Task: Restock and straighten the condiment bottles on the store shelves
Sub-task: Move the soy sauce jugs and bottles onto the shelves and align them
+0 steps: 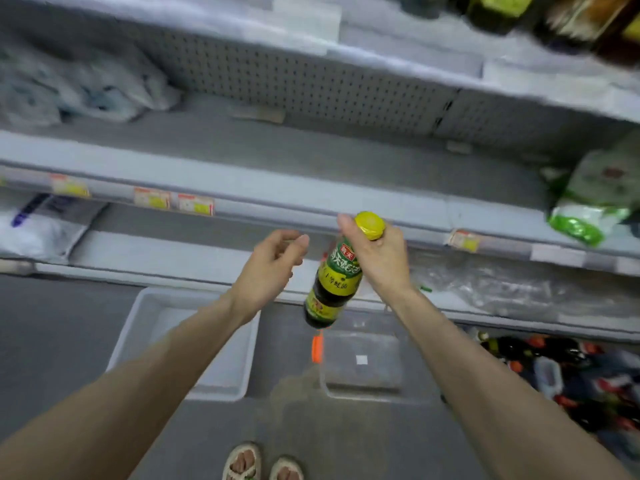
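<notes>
right hand (379, 258) is gripping the bottle (334, 282) by its neck, under the yellow cap (370, 225) | bottle is hanging tilted before the middle shelf's front edge (277, 199) | left hand (270, 268) is hovering beside it, fingers loosely curled, holding nothing

This is a shop aisle. Long grey metal shelves (311, 199) run in tiers before a grey perforated back panel (311, 84), and small red-and-yellow price labels (195, 204) sit in the strip along the shelf edges. Packaged stock lies on them: a green-and-white plastic bag (595, 202), and dark labelled bottles (571, 19) on the top tier. A dark sauce bottle (337, 282) with a yellow cap carries a green printed brand label, and a blurred heap of red-capped bottles (554, 368) lies low at the right.
</notes>
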A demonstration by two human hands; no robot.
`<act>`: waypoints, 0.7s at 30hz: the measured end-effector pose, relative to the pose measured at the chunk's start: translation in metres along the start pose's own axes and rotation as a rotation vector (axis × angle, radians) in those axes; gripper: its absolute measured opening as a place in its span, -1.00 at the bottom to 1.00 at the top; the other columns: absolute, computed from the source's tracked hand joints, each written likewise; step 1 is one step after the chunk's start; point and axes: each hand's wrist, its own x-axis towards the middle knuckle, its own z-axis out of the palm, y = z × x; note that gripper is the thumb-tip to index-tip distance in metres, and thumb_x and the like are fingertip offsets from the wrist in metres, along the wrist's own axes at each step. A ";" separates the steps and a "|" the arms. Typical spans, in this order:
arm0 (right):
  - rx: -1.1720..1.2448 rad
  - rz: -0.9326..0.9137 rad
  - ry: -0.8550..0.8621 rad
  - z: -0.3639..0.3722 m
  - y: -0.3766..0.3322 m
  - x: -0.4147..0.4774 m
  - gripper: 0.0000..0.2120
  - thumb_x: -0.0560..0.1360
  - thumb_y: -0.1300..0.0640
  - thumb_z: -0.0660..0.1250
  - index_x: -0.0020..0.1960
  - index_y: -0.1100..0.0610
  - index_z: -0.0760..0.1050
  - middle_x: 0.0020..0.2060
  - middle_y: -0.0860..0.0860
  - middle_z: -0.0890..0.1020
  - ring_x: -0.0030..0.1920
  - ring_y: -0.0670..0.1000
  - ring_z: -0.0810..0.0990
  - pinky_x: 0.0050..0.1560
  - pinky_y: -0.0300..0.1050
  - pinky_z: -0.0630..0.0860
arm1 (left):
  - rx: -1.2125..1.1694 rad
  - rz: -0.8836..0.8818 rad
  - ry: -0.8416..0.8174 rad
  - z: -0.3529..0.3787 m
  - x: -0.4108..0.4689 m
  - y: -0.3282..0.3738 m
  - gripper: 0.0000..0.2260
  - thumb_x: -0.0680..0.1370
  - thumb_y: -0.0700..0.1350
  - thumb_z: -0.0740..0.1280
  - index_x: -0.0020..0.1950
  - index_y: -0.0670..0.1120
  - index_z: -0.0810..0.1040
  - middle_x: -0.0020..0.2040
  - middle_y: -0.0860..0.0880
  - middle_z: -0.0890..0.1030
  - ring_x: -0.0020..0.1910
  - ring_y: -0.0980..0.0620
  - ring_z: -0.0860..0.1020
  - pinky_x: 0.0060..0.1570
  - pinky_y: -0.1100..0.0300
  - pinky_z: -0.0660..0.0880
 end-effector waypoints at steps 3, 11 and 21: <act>0.022 -0.097 0.015 -0.034 -0.114 0.000 -0.44 0.34 -0.23 0.45 -0.27 0.32 0.52 -0.28 0.23 0.65 -0.26 0.09 0.58 -0.12 0.08 0.55 | 0.019 0.109 -0.042 -0.005 -0.025 0.101 -0.81 0.61 0.00 0.24 0.18 -0.03 0.46 0.08 -0.08 0.61 0.01 0.07 0.59 0.02 0.15 0.50; 0.097 -0.461 0.099 -0.111 -0.386 -0.017 -0.44 0.30 -0.24 0.44 -0.32 0.31 0.54 -0.36 0.15 0.66 -0.30 0.12 0.64 -0.10 0.16 0.58 | 0.097 0.475 -0.124 -0.016 -0.096 0.332 -0.67 0.58 0.00 0.29 0.31 -0.07 0.43 0.13 -0.06 0.59 0.13 0.00 0.56 0.17 0.10 0.49; 0.172 -0.761 0.135 -0.162 -0.580 -0.073 -0.59 0.42 -0.10 0.46 -0.29 0.28 0.58 -0.39 0.12 0.63 -0.31 0.10 0.63 -0.07 0.15 0.60 | 0.144 0.765 -0.291 -0.014 -0.184 0.496 -0.55 0.46 0.09 0.39 0.32 0.05 0.42 0.16 0.10 0.61 0.12 0.18 0.58 0.11 0.22 0.50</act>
